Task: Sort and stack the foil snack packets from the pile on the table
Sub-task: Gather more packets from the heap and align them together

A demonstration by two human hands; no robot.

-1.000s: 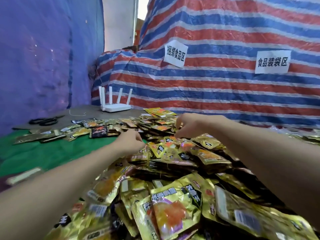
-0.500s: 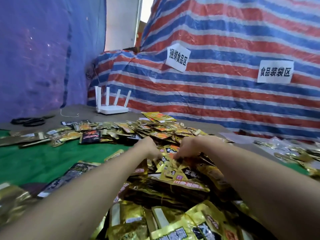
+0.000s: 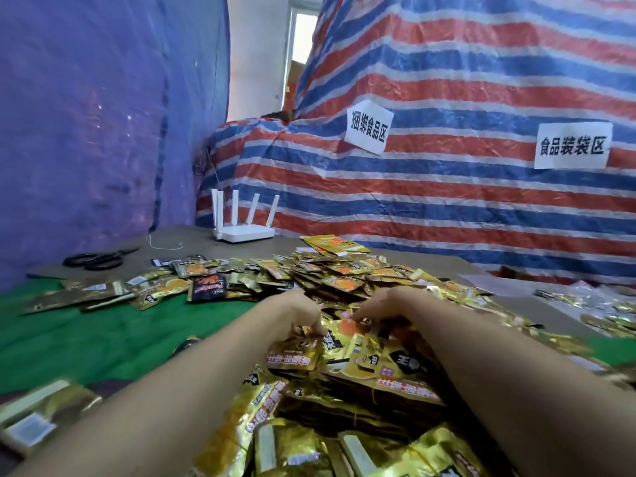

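A big pile of gold foil snack packets (image 3: pixel 344 277) covers the table's middle and runs toward me. My left hand (image 3: pixel 296 315) has its fingers curled down on a gold packet (image 3: pixel 296 352) at the near slope of the pile. My right hand (image 3: pixel 382 304) is right beside it, fingers curled onto packets (image 3: pixel 361 339) with orange print. Both forearms reach in from the bottom of the view. The fingertips are partly hidden among the foil. A black packet (image 3: pixel 208 287) lies at the pile's left edge.
Green cloth (image 3: pixel 103 339) covers the table's left side, with loose packets (image 3: pixel 89 294) spread on it. Black scissors (image 3: pixel 96 259) and a white router (image 3: pixel 244 232) sit at the back. Striped tarp with two paper signs (image 3: pixel 368 130) stands behind. More packets (image 3: pixel 602 311) lie at the far right.
Both hands came back toward me from the far part of the pile and closed together, fingers now working into packets on the near slope. The camera view tilted up.
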